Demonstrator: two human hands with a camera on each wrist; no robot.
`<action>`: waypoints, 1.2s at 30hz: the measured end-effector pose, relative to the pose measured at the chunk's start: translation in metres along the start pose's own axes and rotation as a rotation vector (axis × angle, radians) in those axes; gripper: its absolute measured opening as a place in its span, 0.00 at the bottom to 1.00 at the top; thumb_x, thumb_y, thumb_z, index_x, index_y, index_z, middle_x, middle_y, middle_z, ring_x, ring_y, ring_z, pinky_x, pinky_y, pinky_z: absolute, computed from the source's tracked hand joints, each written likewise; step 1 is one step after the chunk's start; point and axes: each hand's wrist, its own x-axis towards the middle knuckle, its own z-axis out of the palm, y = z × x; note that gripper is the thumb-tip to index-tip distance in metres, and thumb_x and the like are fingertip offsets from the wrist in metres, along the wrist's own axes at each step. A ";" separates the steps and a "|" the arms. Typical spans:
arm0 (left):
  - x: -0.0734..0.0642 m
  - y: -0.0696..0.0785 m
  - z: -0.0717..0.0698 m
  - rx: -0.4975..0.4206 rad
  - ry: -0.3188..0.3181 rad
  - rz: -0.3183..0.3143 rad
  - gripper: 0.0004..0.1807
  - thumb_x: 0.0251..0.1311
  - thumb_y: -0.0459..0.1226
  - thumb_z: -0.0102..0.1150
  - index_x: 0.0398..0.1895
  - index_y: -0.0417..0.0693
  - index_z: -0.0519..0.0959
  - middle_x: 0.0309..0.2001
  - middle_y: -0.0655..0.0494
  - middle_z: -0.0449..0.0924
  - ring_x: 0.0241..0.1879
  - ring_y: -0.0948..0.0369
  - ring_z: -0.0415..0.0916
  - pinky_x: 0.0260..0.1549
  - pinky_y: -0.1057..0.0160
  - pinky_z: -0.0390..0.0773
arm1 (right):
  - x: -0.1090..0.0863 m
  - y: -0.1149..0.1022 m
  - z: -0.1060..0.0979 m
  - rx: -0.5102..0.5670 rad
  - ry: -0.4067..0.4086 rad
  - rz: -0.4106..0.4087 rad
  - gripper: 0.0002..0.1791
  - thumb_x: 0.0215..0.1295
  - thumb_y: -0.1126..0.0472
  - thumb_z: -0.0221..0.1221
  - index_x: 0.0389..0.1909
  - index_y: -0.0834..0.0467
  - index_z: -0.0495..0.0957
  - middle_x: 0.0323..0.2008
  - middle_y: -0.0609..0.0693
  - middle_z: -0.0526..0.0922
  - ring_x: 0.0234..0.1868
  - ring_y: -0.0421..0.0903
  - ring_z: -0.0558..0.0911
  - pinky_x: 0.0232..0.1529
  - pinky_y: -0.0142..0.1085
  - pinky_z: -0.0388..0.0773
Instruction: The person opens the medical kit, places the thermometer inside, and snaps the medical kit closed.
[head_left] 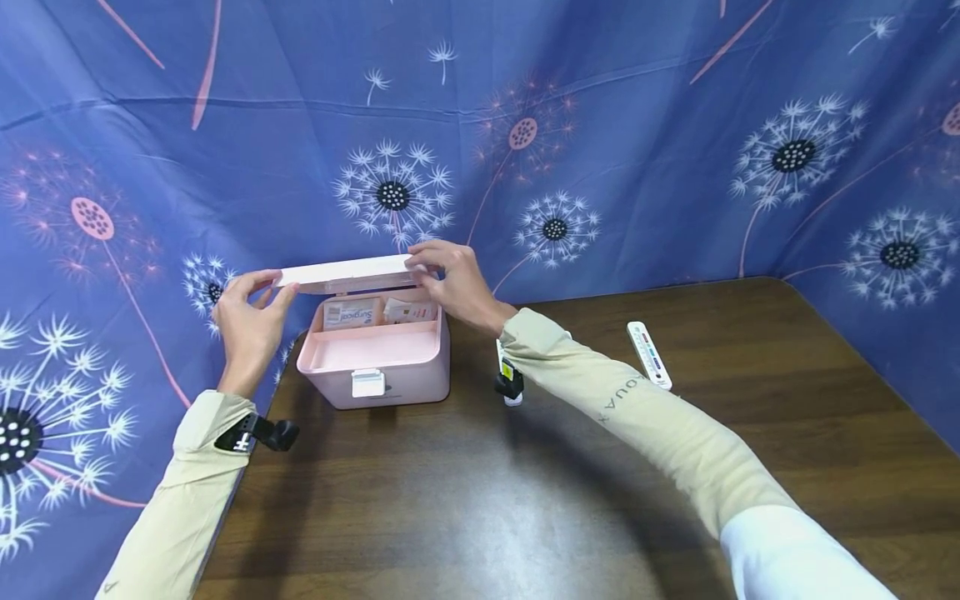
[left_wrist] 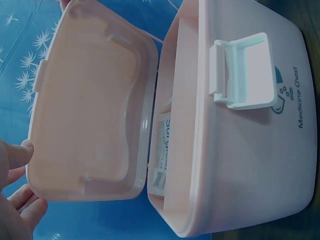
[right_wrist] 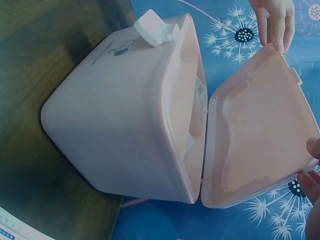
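Observation:
A pink medicine chest stands on the table with its hinged lid raised. My left hand pinches the lid's left corner between thumb and fingers; the right hand grips the opposite corner. In the left wrist view the lid's inner face shows beside the box. A white latch hangs at the chest's front. Inside, a packet marked "Surgical" and another white packet lie in the rear compartment, behind a bare pink front section.
To the right on the wooden table lies a white strip with coloured markings. Another white object is mostly hidden under the right wrist. A blue dandelion-print cloth hangs close behind the chest and along the sides.

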 end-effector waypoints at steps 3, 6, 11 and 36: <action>0.002 0.001 0.000 0.000 0.005 -0.010 0.17 0.54 0.36 0.67 0.45 0.35 0.82 0.41 0.52 0.74 0.48 0.62 0.72 0.50 0.69 0.75 | 0.004 0.000 -0.001 -0.023 -0.010 -0.002 0.06 0.55 0.75 0.61 0.31 0.65 0.85 0.42 0.59 0.83 0.38 0.47 0.82 0.40 0.32 0.79; 0.005 0.003 0.000 0.010 0.003 -0.012 0.16 0.55 0.37 0.67 0.44 0.36 0.82 0.41 0.52 0.74 0.49 0.61 0.72 0.49 0.69 0.76 | 0.008 -0.001 -0.002 -0.049 -0.027 0.009 0.07 0.55 0.74 0.61 0.32 0.65 0.85 0.42 0.58 0.83 0.39 0.46 0.81 0.41 0.30 0.78; 0.010 0.007 0.001 0.023 -0.012 -0.005 0.14 0.57 0.38 0.65 0.42 0.38 0.84 0.44 0.50 0.74 0.51 0.61 0.72 0.49 0.70 0.75 | 0.015 0.000 -0.005 -0.088 -0.044 0.011 0.07 0.55 0.75 0.60 0.31 0.65 0.85 0.42 0.57 0.83 0.36 0.46 0.81 0.38 0.30 0.78; 0.044 0.008 0.017 0.091 -0.059 0.101 0.13 0.61 0.36 0.57 0.44 0.37 0.83 0.44 0.46 0.76 0.47 0.60 0.72 0.49 0.71 0.75 | 0.052 0.009 -0.010 -0.168 -0.097 0.119 0.08 0.55 0.75 0.59 0.32 0.64 0.85 0.35 0.54 0.84 0.34 0.45 0.79 0.35 0.28 0.75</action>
